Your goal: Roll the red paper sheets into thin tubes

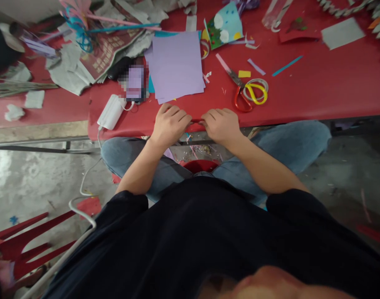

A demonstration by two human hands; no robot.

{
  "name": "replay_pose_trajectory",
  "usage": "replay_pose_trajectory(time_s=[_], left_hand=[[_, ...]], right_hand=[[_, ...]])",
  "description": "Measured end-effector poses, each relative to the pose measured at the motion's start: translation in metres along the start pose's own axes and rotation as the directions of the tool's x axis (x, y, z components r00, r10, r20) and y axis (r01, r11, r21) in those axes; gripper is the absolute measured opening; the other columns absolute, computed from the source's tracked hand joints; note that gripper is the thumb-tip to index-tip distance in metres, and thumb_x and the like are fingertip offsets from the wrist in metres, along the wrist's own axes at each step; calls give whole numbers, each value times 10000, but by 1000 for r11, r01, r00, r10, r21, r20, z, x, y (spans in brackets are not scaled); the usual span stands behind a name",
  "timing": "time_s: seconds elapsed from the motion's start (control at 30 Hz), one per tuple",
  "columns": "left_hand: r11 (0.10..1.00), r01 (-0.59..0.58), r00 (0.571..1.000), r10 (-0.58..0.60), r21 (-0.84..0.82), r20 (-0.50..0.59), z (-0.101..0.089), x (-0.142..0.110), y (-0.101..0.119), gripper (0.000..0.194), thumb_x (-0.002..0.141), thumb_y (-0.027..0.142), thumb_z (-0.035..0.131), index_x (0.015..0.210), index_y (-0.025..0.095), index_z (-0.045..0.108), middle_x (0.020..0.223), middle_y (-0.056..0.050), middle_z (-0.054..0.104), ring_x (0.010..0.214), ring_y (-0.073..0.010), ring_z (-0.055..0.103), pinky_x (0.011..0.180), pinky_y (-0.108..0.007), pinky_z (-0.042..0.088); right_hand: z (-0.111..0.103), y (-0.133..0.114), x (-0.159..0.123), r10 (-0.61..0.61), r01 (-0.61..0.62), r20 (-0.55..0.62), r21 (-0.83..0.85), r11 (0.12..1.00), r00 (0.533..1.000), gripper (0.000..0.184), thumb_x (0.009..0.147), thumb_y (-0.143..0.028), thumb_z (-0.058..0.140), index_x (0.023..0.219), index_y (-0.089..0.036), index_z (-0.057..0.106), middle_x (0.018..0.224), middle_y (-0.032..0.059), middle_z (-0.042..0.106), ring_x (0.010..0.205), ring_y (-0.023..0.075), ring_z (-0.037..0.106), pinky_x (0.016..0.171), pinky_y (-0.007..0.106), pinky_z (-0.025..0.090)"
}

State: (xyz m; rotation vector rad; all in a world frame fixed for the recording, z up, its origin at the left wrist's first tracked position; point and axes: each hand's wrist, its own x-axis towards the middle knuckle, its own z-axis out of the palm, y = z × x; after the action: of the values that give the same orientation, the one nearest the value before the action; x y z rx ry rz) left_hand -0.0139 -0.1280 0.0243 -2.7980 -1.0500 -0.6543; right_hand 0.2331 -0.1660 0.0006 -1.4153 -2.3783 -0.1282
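My left hand [170, 123] and my right hand [222, 124] face each other at the front edge of the red table [327, 89]. Both have their fingers curled, thumb and fingertips pressed together, with a small gap between the hands. Something thin and dark may span that gap, too small to make out. Just beyond my left hand lies a stack of lilac paper sheets [179, 66], with blue sheets partly under it. Scissors [242, 89] with one red and one yellow handle rest beyond my right hand, near a roll of tape [263, 81].
Left of the paper are a phone [135, 81], a white power bank [111, 112] with a cable, and crumpled newspaper [69, 68]. A painted card [224, 27], paper strips [287, 66] and a white sheet [342, 33] lie toward the back. A red chair [37, 232] stands lower left.
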Motion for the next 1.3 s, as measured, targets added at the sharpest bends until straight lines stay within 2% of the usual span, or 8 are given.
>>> replay_pose_trajectory(time_s=[0.43, 0.63, 0.8, 0.93, 1.03, 1.1, 1.2, 1.3], left_hand=[[1000, -1, 1000, 1, 18, 11, -1, -1, -4, 285, 1124, 359, 529, 1006, 233, 755, 888, -69, 745, 932, -252, 645, 927, -484, 491], [999, 49, 998, -49, 7, 31, -5, -1, -10, 297, 1124, 366, 520, 1032, 227, 766, 899, -78, 759, 942, -259, 657, 958, -497, 509], [993, 116, 993, -116, 3, 32, -9, 0, -16, 304, 1115, 366, 528, 1030, 201, 769, 931, -102, 778, 939, -273, 692, 941, -496, 524], [957, 243, 970, -240, -159, 41, -12, 0, -12, 257, 1085, 348, 581, 1005, 183, 760, 861, -89, 770, 867, -255, 712, 876, -445, 529], [816, 361, 931, -343, -452, 123, -14, -1, -3, 248, 1091, 353, 582, 981, 192, 734, 760, -40, 748, 727, -185, 681, 743, -342, 502], [651, 395, 913, -354, -648, 201, -13, 0, 4, 296, 1107, 403, 567, 956, 193, 712, 721, -20, 736, 639, -139, 638, 663, -288, 467], [417, 397, 908, -310, -818, 283, -5, 1, 14, 404, 1115, 519, 552, 936, 185, 693, 681, -18, 710, 592, -115, 608, 619, -259, 447], [296, 414, 902, -263, -861, 343, 5, 1, 20, 497, 1095, 621, 565, 883, 184, 668, 672, -23, 691, 600, -113, 599, 613, -255, 437]], right_hand=[[0, 4, 0, -13, 13, -15, -38, 999, 1000, 449, 1182, -360, 346, 1247, -147, 736, 1031, 116, 792, 928, 262, 683, 794, 413, 358], [-3, 7, 0, -4, 5, 21, -60, 998, 1000, 398, 1131, -212, 362, 1284, -166, 727, 1043, 107, 797, 930, 263, 686, 795, 415, 373], [-15, 30, 2, 80, -80, 11, -36, 996, 997, 383, 1099, -204, 383, 1252, -182, 733, 1052, 110, 790, 1002, 282, 686, 855, 427, 425], [-33, 59, 1, 249, -239, -86, 116, 964, 965, 340, 1098, -268, 431, 1307, -205, 691, 1161, 142, 778, 1127, 315, 678, 928, 474, 473], [-39, 74, 3, 406, -278, -194, 472, 837, 893, 367, 1109, -406, 537, 1442, -260, 583, 1199, 138, 769, 1087, 276, 690, 896, 454, 508], [-38, 73, 6, 457, -179, -179, 751, 636, 871, 429, 1044, -516, 695, 1395, -291, 597, 1144, 109, 774, 984, 226, 703, 839, 420, 540], [-32, 53, 10, 382, -102, -26, 945, 311, 924, 501, 863, -657, 874, 1161, -294, 698, 1094, 57, 780, 856, 186, 708, 805, 412, 603], [-27, 22, 11, 335, -172, 104, 969, 180, 936, 609, 731, -774, 919, 1061, -295, 737, 998, 23, 777, 794, 186, 704, 785, 423, 649]])
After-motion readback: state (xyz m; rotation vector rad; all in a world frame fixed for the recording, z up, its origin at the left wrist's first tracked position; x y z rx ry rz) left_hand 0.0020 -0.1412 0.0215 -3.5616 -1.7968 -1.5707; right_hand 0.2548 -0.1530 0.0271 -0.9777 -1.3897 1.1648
